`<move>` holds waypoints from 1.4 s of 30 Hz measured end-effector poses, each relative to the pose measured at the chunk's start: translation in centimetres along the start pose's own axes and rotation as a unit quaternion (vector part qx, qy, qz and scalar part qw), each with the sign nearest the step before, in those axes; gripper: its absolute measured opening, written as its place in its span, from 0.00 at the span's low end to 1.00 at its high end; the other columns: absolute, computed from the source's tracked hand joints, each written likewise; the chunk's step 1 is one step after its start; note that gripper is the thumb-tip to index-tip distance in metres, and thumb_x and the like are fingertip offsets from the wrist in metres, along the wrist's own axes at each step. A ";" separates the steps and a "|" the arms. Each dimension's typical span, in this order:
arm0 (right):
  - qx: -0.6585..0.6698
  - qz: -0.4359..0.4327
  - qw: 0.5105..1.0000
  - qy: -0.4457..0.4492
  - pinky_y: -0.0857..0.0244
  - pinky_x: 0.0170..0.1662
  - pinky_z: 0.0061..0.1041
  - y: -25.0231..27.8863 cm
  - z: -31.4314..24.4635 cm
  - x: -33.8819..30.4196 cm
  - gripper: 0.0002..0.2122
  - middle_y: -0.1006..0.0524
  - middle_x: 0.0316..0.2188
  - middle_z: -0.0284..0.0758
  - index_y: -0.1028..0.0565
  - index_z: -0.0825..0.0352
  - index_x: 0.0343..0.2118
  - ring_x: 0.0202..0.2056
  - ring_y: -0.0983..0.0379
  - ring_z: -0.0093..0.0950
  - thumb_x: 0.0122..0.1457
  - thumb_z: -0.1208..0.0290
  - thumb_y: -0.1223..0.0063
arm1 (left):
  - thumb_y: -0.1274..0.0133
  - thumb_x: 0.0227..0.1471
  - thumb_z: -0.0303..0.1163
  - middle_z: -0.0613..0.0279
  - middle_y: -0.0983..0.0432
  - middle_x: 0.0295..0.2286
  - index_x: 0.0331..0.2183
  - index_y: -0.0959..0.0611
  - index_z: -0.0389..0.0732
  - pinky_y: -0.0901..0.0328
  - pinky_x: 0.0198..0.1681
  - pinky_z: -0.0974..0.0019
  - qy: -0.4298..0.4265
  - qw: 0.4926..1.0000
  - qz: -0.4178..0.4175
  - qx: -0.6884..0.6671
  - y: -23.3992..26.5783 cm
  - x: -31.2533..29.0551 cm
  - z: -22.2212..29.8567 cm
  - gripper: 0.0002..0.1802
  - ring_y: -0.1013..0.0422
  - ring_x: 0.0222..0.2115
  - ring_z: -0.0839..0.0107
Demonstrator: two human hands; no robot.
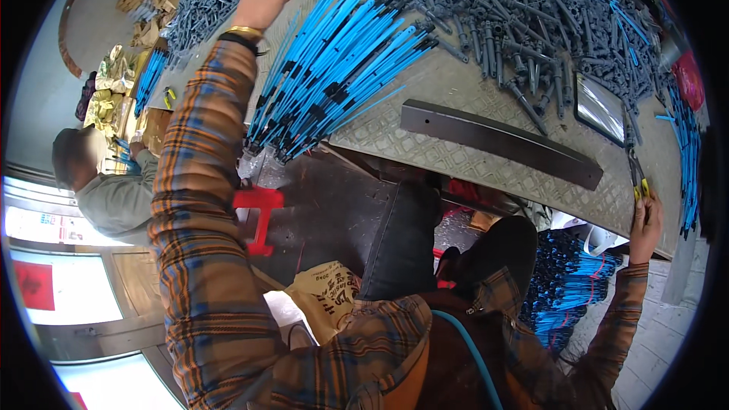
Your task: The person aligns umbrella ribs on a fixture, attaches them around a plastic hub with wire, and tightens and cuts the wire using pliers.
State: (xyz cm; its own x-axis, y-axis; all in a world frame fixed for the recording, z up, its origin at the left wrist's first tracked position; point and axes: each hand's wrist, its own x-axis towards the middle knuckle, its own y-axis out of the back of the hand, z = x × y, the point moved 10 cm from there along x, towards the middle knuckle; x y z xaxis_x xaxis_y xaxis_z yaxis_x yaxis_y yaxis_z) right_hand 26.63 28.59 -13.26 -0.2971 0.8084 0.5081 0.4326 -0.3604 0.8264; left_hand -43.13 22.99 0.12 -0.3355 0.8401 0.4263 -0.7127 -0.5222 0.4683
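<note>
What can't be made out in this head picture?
Head view: how firmly the yellow-handled metal pliers are held; the fingers of the right grip hide the handle ends.
Head view: the far side of the heaped grey tubular pieces; the picture's top edge cuts it off.
Head view: the lower part of the brown printed sack; the orange-brown plaid jacket covers it.

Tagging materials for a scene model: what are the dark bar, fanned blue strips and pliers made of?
Dark bar: probably metal, satin painted; crisp edges, soft sheen.
Fanned blue strips: likely plastic; even, saturated colour, slight gloss.
Pliers: seemingly steel; yellow handle parts look plastic or rubber.
</note>
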 end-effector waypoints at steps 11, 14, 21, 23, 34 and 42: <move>-0.025 0.018 1.000 0.003 0.40 0.46 0.29 3.4 0.2 -2.3 0.08 0.29 0.43 0.43 0.30 0.71 0.34 0.41 0.32 0.39 0.57 0.70 0.54 | 0.37 0.39 0.38 0.59 0.25 0.26 0.48 0.30 0.35 0.35 0.24 0.71 0.156 0.954 -0.183 0.178 0.2 -11.6 1.0 0.34 0.31 0.23 0.74; -0.028 0.021 0.999 0.004 0.40 0.45 0.29 4.0 -0.2 -2.6 0.08 0.29 0.43 0.43 0.30 0.71 0.33 0.41 0.32 0.40 0.57 0.71 0.53 | 0.37 0.38 0.36 0.63 0.26 0.20 0.46 0.28 0.35 0.38 0.21 0.72 0.126 0.966 -0.152 0.170 -0.6 -11.4 1.7 0.32 0.34 0.18 0.78; -0.026 0.027 0.999 0.014 0.39 0.45 0.31 4.7 0.3 -3.1 0.07 0.29 0.42 0.44 0.30 0.70 0.32 0.41 0.32 0.40 0.56 0.71 0.53 | 0.35 0.34 0.45 0.49 0.29 0.38 0.52 0.37 0.36 0.37 0.42 0.64 0.081 0.955 -0.122 0.259 -0.7 -12.2 2.5 0.47 0.32 0.38 0.61; -0.024 0.029 0.999 0.008 0.39 0.45 0.31 5.0 0.1 -3.0 0.07 0.29 0.42 0.44 0.30 0.70 0.32 0.41 0.32 0.41 0.56 0.71 0.52 | 0.34 0.32 0.48 0.45 0.31 0.42 0.54 0.40 0.35 0.39 0.47 0.62 0.014 0.945 -0.092 0.312 -1.5 -12.4 3.6 0.52 0.33 0.44 0.57; -0.017 0.040 0.999 -0.016 0.40 0.46 0.34 6.8 4.1 -2.2 0.06 0.28 0.40 0.46 0.28 0.69 0.30 0.41 0.32 0.42 0.50 0.73 0.50 | 0.35 0.30 0.47 0.40 0.36 0.47 0.55 0.49 0.30 0.44 0.52 0.62 0.121 0.948 -0.159 0.247 -8.9 -13.9 4.1 0.58 0.38 0.49 0.57; -0.022 0.086 0.995 -0.042 0.40 0.43 0.36 8.9 11.3 -1.2 0.07 0.26 0.36 0.39 0.27 0.65 0.27 0.39 0.32 0.40 0.47 0.68 0.46 | 0.48 0.44 0.25 0.47 0.29 0.40 0.56 0.46 0.36 0.38 0.44 0.62 0.167 0.924 -0.136 0.317 -13.0 -14.9 4.5 0.39 0.31 0.40 0.61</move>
State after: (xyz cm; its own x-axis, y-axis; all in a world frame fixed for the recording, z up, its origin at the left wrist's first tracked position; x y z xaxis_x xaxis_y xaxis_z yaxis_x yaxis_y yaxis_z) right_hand 40.51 29.63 -9.25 -0.1484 0.7689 0.6219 0.4326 -0.5151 0.7400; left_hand -26.13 16.59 -8.80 -0.4439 0.8960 0.0141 -0.3289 -0.1775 0.9275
